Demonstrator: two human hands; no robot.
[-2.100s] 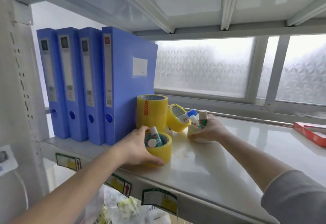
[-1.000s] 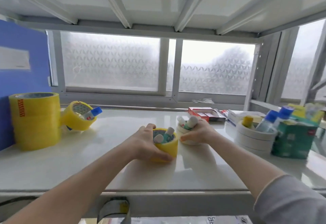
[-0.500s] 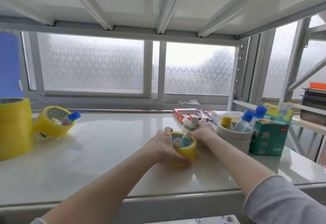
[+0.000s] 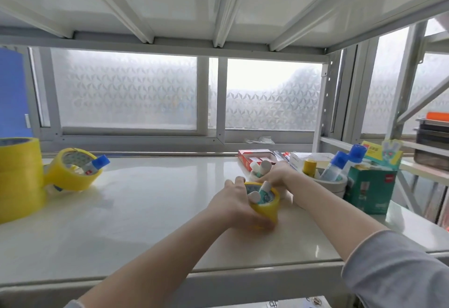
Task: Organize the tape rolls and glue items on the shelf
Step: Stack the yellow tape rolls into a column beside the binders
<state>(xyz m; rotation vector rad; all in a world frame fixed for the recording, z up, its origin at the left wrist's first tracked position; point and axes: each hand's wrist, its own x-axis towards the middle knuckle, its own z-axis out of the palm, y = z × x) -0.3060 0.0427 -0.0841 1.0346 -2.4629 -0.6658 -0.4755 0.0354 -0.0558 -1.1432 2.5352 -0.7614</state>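
Observation:
My left hand (image 4: pixel 233 204) grips a small yellow tape roll (image 4: pixel 267 209) that stands on the white shelf (image 4: pixel 150 201) with glue sticks (image 4: pixel 261 192) poking out of its core. Just behind it, my right hand (image 4: pixel 275 176) holds a white tape roll (image 4: pixel 255 176), mostly hidden, with more glue sticks (image 4: pixel 263 165) standing in it. At the far left is a tall stack of yellow tape rolls (image 4: pixel 20 176). A tilted yellow roll (image 4: pixel 73 169) leans beside it with a blue-capped glue bottle (image 4: pixel 96 164) inside.
A stack of white tape rolls (image 4: pixel 332 184) holding blue-capped glue bottles (image 4: pixel 340 164) sits right of my hands, next to a green box (image 4: pixel 369 191). A red box (image 4: pixel 255 156) and a white box (image 4: pixel 308 157) lie at the back. A blue binder (image 4: pixel 12 94) stands far left.
Both hands have carried their rolls from beside the blue binders rightward along the shelf, and now they sit close to the white roll stack and green box.

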